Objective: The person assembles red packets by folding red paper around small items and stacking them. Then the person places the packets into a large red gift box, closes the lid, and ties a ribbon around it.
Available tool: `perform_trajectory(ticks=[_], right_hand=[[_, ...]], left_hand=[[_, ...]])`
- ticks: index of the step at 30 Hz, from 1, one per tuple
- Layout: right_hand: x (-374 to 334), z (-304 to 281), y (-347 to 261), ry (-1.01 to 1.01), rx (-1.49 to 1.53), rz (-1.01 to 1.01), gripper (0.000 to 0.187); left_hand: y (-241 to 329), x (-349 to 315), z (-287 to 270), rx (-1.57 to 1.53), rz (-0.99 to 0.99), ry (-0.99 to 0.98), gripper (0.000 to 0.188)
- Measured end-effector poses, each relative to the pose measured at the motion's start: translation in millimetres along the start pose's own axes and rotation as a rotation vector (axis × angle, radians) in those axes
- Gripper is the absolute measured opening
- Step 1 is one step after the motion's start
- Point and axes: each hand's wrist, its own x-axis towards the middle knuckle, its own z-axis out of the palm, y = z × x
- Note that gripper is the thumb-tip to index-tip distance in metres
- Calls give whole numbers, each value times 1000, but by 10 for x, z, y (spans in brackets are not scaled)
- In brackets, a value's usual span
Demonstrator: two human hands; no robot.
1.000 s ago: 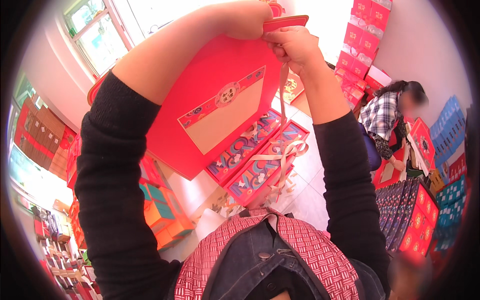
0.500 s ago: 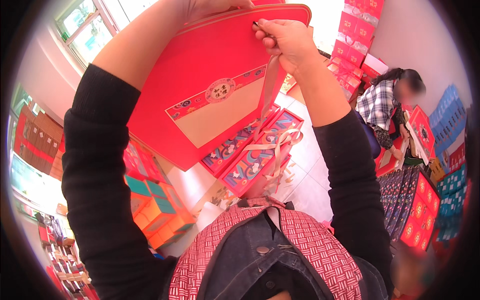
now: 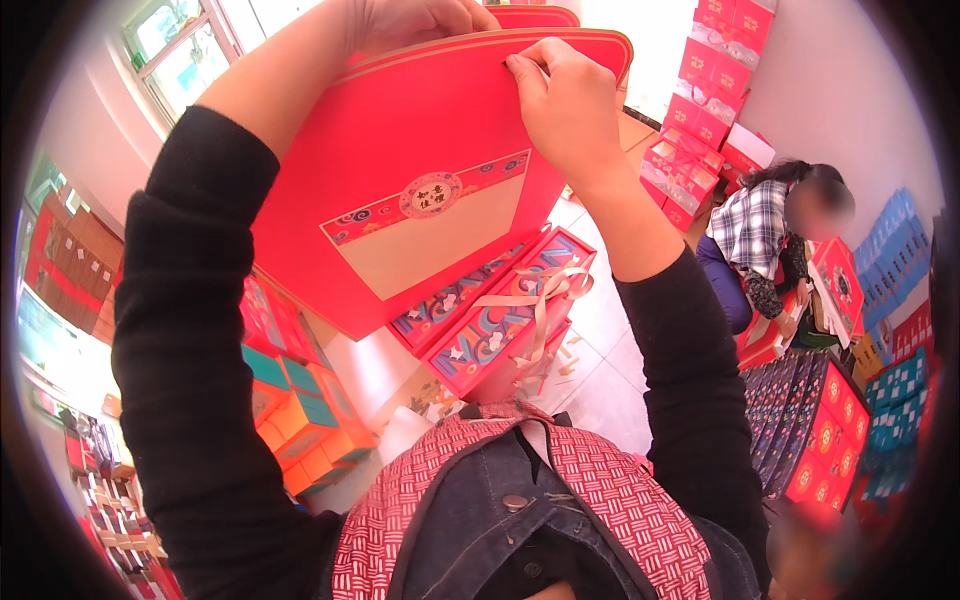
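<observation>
A large red gift-box lid or panel (image 3: 430, 120) with gold-edged rounded corners stands tilted up before me. It bears a patterned band and a cream area. My right hand (image 3: 572, 105) is at its upper right, with thumb and forefinger closed together against a small dark spot near the top edge. Whatever they pinch is too small to make out. My left hand (image 3: 415, 22) reaches over the top edge, fingers curled and partly hidden behind the panel. Below stands a red box (image 3: 500, 330) with colourful patterned sections and a loose pale pink ribbon (image 3: 540, 300).
At the right, a person in a checked shirt (image 3: 750, 220) bends over a red box (image 3: 835, 285). Stacked red boxes (image 3: 715, 70) rise behind. Dark patterned boxes (image 3: 790, 410) stand nearer. Orange and green boxes (image 3: 310, 420) are at my left. Scraps (image 3: 565, 360) lie on the tiled floor.
The pale ribbon that hung from my right hand across the panel no longer shows there. My right hand has turned and its fingertips now press at the panel's face. The view has shifted slightly.
</observation>
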Motion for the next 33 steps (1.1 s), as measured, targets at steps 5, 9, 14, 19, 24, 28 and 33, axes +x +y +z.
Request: perform_trajectory(ticks=[5, 9, 14, 19, 24, 28, 33], right_hand=[[-58, 21, 12, 142, 12, -148, 18], [-123, -23, -43, 113, 138, -42, 22], [-201, -105, -44, -88, 313, 245, 32], [-405, -32, 113, -204, 313, 228, 37], [-358, -11, 175, -304, 514, 293, 38], [-354, -22, 270, -337, 603, 441, 35], [-340, -234, 217, -273, 1085, 664, 44]], left_hand=[[188, 155, 73, 465, -129, 10, 16], [109, 153, 137, 241, -79, -4, 30], [210, 145, 231, 585, -19, 109, 27], [192, 278, 202, 1235, 35, 137, 12], [5, 295, 193, 1343, 99, 122, 14], [74, 277, 348, 1132, 32, 133, 19], [13, 172, 666, 494, -83, 242, 18]])
